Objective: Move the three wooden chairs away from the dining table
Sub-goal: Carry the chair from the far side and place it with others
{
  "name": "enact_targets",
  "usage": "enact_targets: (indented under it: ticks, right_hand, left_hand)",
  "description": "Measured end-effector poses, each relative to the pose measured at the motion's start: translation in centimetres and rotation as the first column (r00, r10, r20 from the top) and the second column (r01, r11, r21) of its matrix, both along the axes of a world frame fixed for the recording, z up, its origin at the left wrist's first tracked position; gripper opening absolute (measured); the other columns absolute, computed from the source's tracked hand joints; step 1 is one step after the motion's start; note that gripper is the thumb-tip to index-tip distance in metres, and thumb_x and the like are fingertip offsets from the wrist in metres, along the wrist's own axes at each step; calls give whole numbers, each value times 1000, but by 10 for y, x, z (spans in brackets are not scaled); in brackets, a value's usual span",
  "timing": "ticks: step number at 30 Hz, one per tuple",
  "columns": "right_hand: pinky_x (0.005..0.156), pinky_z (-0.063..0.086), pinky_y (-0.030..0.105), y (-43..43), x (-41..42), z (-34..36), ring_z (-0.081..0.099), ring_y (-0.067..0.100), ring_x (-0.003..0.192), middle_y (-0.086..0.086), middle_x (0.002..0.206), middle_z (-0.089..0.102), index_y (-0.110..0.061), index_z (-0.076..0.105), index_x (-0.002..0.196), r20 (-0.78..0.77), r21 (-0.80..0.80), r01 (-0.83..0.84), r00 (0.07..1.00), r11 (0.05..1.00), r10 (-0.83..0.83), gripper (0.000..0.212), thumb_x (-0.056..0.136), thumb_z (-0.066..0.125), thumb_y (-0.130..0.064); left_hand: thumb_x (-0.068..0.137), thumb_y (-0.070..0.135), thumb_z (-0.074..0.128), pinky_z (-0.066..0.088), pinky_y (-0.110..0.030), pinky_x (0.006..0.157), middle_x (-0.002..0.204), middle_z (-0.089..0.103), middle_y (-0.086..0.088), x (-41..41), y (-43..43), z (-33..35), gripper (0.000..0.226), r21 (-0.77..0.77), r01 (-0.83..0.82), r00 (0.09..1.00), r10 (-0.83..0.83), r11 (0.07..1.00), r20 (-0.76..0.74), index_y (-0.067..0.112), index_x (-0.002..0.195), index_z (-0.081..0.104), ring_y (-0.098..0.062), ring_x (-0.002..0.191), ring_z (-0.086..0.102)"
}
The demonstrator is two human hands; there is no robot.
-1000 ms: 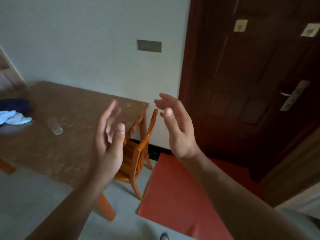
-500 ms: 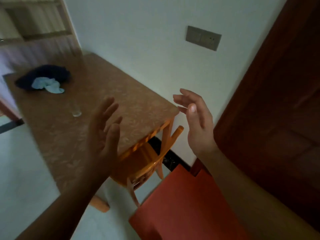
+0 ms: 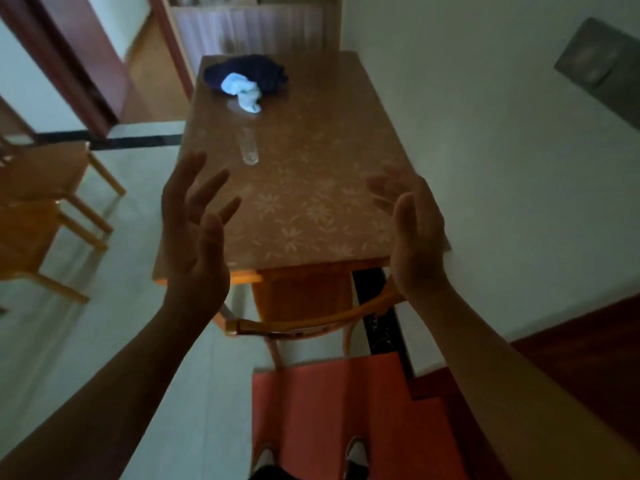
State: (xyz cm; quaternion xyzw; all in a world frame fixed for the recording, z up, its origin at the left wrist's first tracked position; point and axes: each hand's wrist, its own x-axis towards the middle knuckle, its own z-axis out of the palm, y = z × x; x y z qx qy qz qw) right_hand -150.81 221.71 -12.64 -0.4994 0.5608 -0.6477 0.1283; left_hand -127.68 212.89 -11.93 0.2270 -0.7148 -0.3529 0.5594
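Chair: 1 wooden chair point(image 3: 304, 306) is tucked under the near end of the table point(image 3: 298, 188), its curved top rail running left to right, below and between both hands.
Hands: left hand point(image 3: 194, 244) and right hand point(image 3: 415, 244) are raised, palms facing, fingers spread, holding nothing.
Nearer: about equal.
Other chairs: 2 chairs point(image 3: 38, 209) stand well apart, left.

Open air separates both hands point(image 3: 301, 237) from the chair point(image 3: 304, 323) below.
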Motion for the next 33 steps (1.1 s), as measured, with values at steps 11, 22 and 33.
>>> enact_targets:
  ticks: [11,22,33]
  right_hand:
    - [106,38,33,-21,-76,-144,47,22,138,4,150,51,-24,46,147,-277,815,-135,763,563,584,105,71,38,-96]
    - [71,46,34,-25,-77,-233,67,23,92,3,103,67,-24,58,116,-473,878,246,303,412,827,24,96,57,-38]
    - [69,41,33,-37,-71,-234,52,15,78,-5,91,59,-31,63,114,-392,916,223,319,334,863,19,101,50,-29]
  left_hand:
    - [62,72,79,46,-42,106,156,44,4,7,-19,-170,123,468,-187,515,-320,864,795,66,148,-10,-26,132,55]
    - [93,26,71,46,-30,60,104,66,5,-8,-25,-241,38,119,-133,-258,-150,984,954,36,128,60,-20,95,69]
    - [94,14,68,25,-21,39,68,42,10,-8,-33,-239,34,97,-137,-269,-131,986,954,28,125,66,-9,54,45]
